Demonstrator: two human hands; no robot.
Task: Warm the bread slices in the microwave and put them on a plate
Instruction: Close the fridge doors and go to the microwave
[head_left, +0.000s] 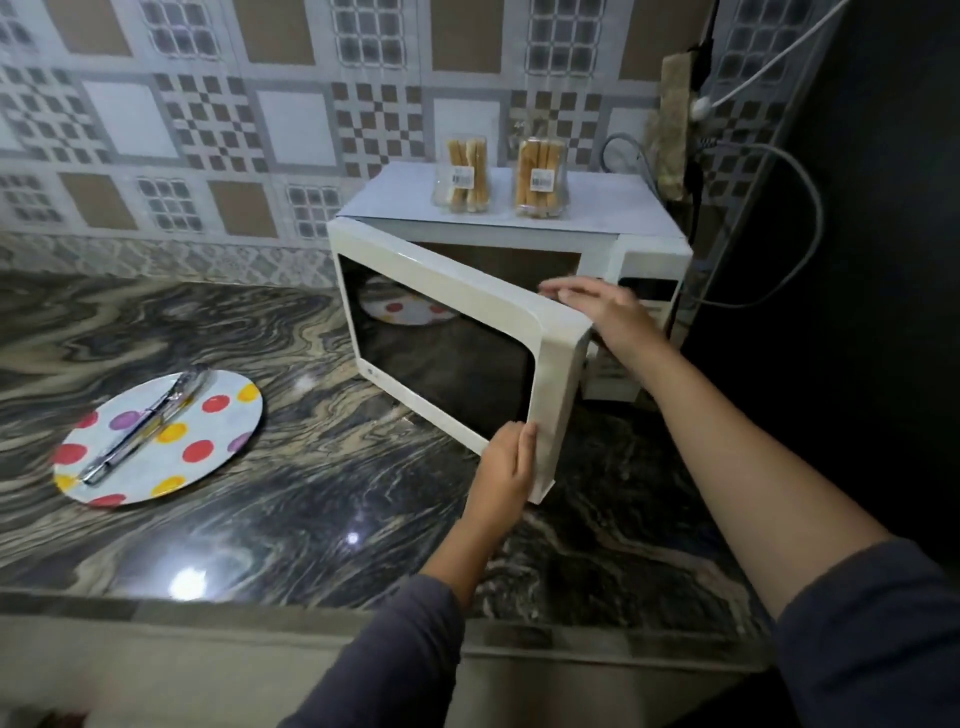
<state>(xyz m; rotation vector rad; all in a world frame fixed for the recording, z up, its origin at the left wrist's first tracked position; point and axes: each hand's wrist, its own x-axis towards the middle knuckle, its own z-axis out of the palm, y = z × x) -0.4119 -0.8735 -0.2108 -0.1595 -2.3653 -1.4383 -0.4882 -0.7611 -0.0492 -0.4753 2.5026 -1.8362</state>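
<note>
— Where is the microwave (649, 260), and which way does its door (498, 291) point?

— It stands at the back right corner of the counter (311, 493). The door is hinged on the left and stands ajar. Its long side runs from the hinge out to the free edge, which points toward the person.

— And the hands?

— The left hand (501, 467) lies flat, fingers straight, against the lower corner of the free edge. The right hand (597, 306) rests on the upper corner, fingers stretched along the top rim. Neither is clenched, and the door's free edge stands between them.

— The bread slices?

— I cannot tell; the door hides the inside.

— The plate (130, 410)?

— It sits toward the counter's left edge, well apart from the hands. Tongs (140, 431) lie slantwise across it. Two clear packs (462, 174) stand upright on the microwave's top.
</note>
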